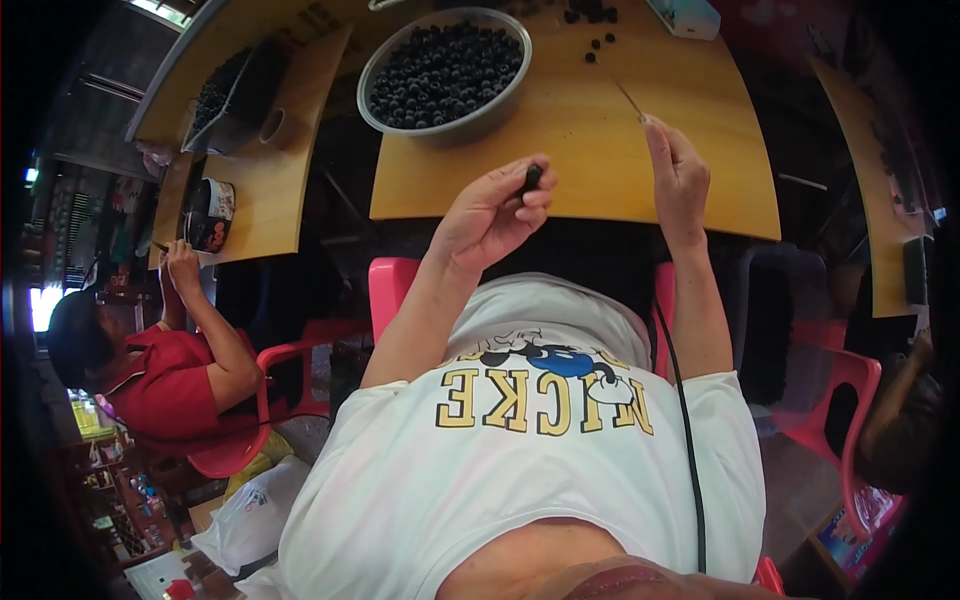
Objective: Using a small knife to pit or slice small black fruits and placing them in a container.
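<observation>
So the big metal bowl (445, 72) at 12 o'clock on the bench (560, 160) is packed with small dark round beads, with a few loose beads (598, 42) at its 2 o'clock. The left hand (492, 212) pinches one dark bead (532, 178) between thumb and fingertips, the right hand (676, 175) pinches a thin needle (622, 92) pointing toward 11 o'clock. At 10 o'clock a dark tray (232, 95) holds more beads, partly shadowed and hard to make out.

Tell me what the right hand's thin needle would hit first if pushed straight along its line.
From the right hand, the needle points up-left toward loose dark beads on the wooden table; probably those first, though depth is unclear.
</observation>
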Tool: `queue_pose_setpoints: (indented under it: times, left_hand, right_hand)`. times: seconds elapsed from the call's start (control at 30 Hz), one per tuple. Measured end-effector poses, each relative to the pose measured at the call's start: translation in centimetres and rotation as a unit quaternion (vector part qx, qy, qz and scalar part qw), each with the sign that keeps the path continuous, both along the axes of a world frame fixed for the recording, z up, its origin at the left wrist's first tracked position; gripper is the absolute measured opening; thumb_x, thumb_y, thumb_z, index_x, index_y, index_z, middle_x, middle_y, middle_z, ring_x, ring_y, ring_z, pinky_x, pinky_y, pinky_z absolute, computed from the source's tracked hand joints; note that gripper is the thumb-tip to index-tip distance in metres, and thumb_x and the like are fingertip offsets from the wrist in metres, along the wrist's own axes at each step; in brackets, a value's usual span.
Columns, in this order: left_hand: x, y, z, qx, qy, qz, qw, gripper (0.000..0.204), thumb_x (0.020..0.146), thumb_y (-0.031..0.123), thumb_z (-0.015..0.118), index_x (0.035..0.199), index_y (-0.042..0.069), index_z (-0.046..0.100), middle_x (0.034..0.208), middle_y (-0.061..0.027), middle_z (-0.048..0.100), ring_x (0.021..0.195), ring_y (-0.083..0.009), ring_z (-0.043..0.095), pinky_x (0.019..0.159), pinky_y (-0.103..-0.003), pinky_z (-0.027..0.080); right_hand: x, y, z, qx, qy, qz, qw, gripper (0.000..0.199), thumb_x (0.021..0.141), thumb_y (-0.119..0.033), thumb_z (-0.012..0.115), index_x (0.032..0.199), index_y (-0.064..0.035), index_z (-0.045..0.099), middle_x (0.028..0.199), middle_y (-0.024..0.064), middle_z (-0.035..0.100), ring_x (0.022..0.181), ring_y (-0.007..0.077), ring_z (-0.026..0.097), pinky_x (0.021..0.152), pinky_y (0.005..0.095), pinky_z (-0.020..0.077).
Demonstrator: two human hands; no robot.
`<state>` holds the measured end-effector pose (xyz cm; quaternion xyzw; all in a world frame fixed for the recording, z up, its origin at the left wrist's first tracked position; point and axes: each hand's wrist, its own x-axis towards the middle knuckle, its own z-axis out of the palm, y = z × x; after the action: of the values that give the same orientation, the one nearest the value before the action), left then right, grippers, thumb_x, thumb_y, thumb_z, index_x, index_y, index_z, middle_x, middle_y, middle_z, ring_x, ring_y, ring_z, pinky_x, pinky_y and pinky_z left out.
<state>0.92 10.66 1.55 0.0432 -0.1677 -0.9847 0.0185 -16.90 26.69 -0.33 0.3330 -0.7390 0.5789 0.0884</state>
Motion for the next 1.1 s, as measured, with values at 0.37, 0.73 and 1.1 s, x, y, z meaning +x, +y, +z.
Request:
queue_pose_setpoints:
  times: [0.37,0.73,1.1]
  left_hand:
    - [-12.1,-15.1,10.9,-0.128,-0.070,0.071,0.987,0.013,0.096,0.006,0.050,0.098,-0.007,0.048,0.086,-0.0102,0.054,0.068,-0.0134,0.052,0.056,-0.020,0.047]
    - [-14.4,-8.9,9.5,-0.189,-0.022,0.076,0.979,0.020,0.092,0.002,0.055,0.109,-0.009,0.053,0.104,-0.0190,0.057,0.094,-0.0256,0.062,0.083,-0.031,0.058]
    - [-5.6,0.5,3.2,-0.042,-0.032,0.032,0.998,0.021,0.095,0.004,0.051,0.112,-0.007,0.055,0.114,-0.0202,0.054,0.099,-0.0209,0.062,0.085,-0.025,0.058]
  right_hand:
    - [-1.1,-0.4,-0.9,-0.097,-0.116,0.036,0.988,0.037,0.098,-0.031,0.053,0.111,0.0012,0.067,0.066,-0.0065,0.030,0.058,0.0043,0.028,0.052,0.0213,0.0235]
    - [-0.7,-0.1,0.5,-0.130,-0.145,0.101,0.976,0.032,0.097,-0.025,0.054,0.109,0.0023,0.067,0.066,-0.0074,0.036,0.059,0.0022,0.029,0.051,0.0194,0.0224]
    - [2.4,0.3,3.1,-0.143,-0.138,0.128,0.972,0.030,0.097,-0.021,0.055,0.115,0.0006,0.064,0.070,-0.0067,0.044,0.062,0.0024,0.035,0.054,0.0168,0.0274]
